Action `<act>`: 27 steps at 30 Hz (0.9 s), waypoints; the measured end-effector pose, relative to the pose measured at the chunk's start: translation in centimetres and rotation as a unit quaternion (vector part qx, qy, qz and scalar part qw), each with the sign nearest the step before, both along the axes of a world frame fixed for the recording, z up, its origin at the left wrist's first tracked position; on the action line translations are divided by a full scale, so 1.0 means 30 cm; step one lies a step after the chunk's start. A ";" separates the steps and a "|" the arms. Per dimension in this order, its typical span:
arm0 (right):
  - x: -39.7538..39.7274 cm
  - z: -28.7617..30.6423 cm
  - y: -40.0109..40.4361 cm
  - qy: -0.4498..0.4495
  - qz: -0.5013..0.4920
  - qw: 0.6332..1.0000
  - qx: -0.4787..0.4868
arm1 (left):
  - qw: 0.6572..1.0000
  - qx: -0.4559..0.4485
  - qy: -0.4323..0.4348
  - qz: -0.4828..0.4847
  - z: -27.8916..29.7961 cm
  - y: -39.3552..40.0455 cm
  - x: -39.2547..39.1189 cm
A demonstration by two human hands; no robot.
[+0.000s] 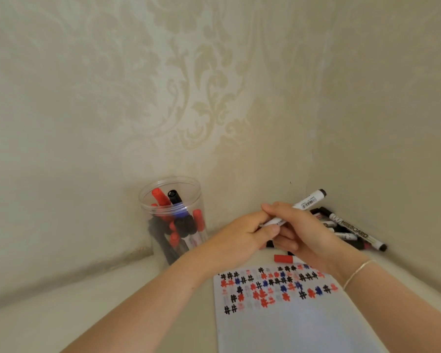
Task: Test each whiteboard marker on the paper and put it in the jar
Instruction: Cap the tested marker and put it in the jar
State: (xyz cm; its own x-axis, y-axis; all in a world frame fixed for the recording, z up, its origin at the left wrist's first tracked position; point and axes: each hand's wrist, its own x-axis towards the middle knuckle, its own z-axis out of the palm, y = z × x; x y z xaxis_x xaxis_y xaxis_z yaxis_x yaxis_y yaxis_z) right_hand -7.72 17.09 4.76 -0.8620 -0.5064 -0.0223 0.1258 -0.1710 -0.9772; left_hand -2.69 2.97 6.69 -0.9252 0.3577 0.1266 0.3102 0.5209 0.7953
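Together, right hand [301, 233] fingers curled round marker [304, 203], left hand [242, 238] fingers pinching its lower end.

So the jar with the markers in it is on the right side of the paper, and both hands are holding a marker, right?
Not quite. The head view shows the clear jar on the left of the paper, by the wall. The rest holds: the left hand and right hand both hold a white marker.
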 end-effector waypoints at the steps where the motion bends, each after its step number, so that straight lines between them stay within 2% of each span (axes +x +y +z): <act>1: 0.007 -0.006 0.000 -0.007 0.001 1.000 -0.008 | 1.000 0.012 -0.010 -0.005 -0.001 0.005 0.005; 9: 0.058 -0.037 0.010 -0.022 0.027 0.999 -0.017 | 0.985 0.116 -0.126 -0.002 -0.021 0.010 0.033; 16: 0.070 -0.060 0.016 0.005 0.051 0.999 -0.001 | 0.971 0.130 -0.202 -0.015 -0.054 -0.017 0.056; 18: 0.070 -0.058 0.015 0.031 0.038 0.999 0.020 | 0.980 0.085 -0.180 -0.021 -0.055 -0.024 0.058; 22: 0.061 -0.058 -0.001 0.105 -0.025 0.985 0.136 | 0.991 -0.044 -0.122 -0.028 -0.050 -0.026 0.042; 27: 0.045 -0.036 -0.012 0.051 -0.057 0.993 0.088 | 0.998 0.007 -0.053 0.014 -0.055 0.001 0.052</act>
